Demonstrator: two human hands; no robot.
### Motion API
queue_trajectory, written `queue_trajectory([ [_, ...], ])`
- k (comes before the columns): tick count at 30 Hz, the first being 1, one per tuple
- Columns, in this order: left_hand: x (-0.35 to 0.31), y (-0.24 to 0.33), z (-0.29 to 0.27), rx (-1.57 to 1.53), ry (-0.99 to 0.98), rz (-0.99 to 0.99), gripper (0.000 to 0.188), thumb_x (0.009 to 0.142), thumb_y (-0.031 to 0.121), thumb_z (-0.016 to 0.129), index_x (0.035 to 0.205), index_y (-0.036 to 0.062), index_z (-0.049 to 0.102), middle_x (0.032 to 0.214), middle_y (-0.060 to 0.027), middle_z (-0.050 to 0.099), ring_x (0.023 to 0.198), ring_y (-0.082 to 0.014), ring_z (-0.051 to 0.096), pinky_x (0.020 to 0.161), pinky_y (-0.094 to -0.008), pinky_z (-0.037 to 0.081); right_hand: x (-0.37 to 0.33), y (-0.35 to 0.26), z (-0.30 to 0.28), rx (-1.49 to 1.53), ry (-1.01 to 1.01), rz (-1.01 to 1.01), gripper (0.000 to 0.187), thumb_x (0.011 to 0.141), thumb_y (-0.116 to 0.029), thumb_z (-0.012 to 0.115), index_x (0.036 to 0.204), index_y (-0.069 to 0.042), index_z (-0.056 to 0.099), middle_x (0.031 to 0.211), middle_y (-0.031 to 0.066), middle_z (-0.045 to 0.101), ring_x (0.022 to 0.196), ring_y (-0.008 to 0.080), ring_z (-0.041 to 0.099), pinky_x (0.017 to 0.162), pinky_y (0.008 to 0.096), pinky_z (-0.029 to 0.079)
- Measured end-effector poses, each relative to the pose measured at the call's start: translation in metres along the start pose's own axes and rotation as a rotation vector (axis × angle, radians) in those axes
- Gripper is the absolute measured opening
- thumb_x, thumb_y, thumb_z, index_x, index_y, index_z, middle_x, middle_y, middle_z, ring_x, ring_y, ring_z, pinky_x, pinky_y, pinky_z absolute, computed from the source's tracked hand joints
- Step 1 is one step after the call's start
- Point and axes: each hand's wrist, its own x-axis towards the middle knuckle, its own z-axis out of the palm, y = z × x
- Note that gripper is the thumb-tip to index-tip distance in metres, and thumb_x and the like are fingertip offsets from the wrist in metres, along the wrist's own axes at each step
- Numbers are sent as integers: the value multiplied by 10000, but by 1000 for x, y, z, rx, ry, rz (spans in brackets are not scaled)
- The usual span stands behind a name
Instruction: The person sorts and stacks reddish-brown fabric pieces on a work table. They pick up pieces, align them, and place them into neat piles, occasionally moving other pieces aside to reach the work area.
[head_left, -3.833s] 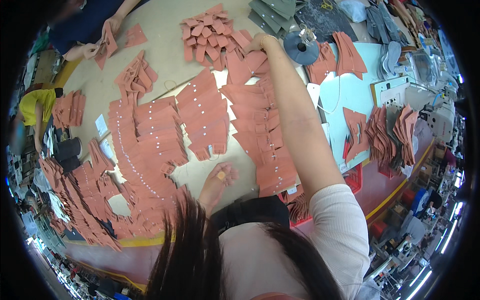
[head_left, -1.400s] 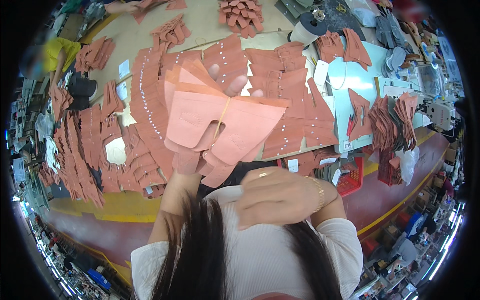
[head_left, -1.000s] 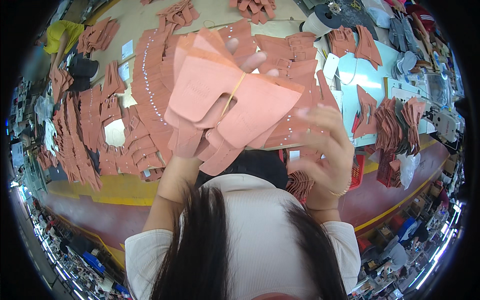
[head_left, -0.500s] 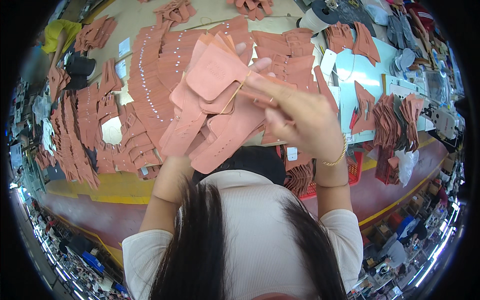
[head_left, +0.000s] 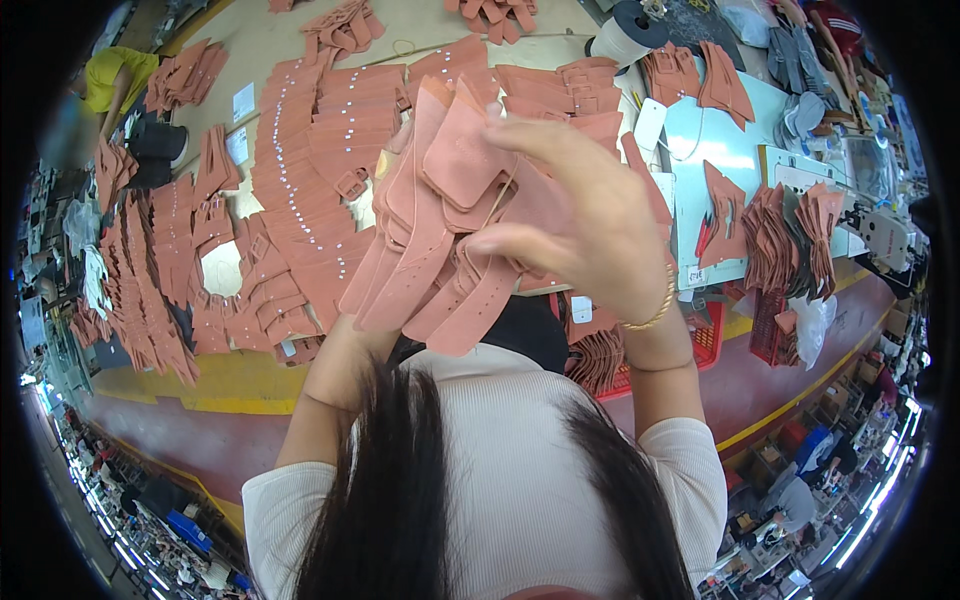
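In front of my chest I hold a bundle of flat salmon-pink leather straps (head_left: 440, 230), with rounded tabs on top and punched ends pointing down. A thin yellowish rubber band (head_left: 507, 190) crosses its right side. My left hand (head_left: 368, 338) supports the bundle from behind and below; the pieces hide most of its fingers. My right hand (head_left: 590, 205), slightly blurred, is curled about the right side of the bundle. Its thumb and a fingertip rest over the front pieces, spaced apart.
Rows of similar straps (head_left: 290, 170) cover the table. At the back stands a white thread cone (head_left: 628, 38); a dark spool (head_left: 158, 150) is at left. On the right, a light-blue surface (head_left: 715, 130) bears more pieces beside a sewing machine (head_left: 880, 230). A red crate (head_left: 708, 335) sits below.
My right hand has turned and its fingers have spread round the bundle's right side, where they were pulling at the rubber band. The bundle has tilted and shifted slightly right.
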Motion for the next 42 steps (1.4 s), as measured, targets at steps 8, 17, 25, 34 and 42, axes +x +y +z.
queue_trajectory([
  [8,7,-8,-6,317,113,125,620,1005,460,369,1487,110,196,1495,-221,261,1398,-320,287,1116,-439,359,-4,-13,23,66,31,104,592,723,-63,695,1284,-24,511,1331,163,550,1073,328,623,898,367,510],
  [17,-12,6,-12,157,40,79,635,996,496,341,1482,106,216,1492,-231,265,1389,-344,296,1114,-466,354,-8,-20,23,142,126,4,630,776,52,563,1375,27,371,1354,211,522,1305,320,466,1055,361,407],
  [25,-13,7,-13,125,22,68,652,989,528,317,1477,104,234,1489,-240,269,1381,-365,303,1112,-491,349,-10,-22,19,119,107,6,594,819,9,570,1372,31,355,1349,216,525,1323,328,445,1074,375,379],
  [34,-4,8,-11,49,-55,43,676,981,564,289,1472,100,255,1485,-250,274,1372,-390,312,1110,-518,344,-16,-9,15,378,7,48,732,774,-273,764,1371,-50,406,1370,175,518,1351,389,383,1125,492,250],
  [42,10,-2,-37,386,101,35,702,969,594,303,1504,151,202,1509,-228,243,1376,-372,309,1121,-486,342,-31,27,33,-224,0,-233,698,614,-343,807,1260,-205,583,1365,77,527,1305,344,441,1098,556,278],
])
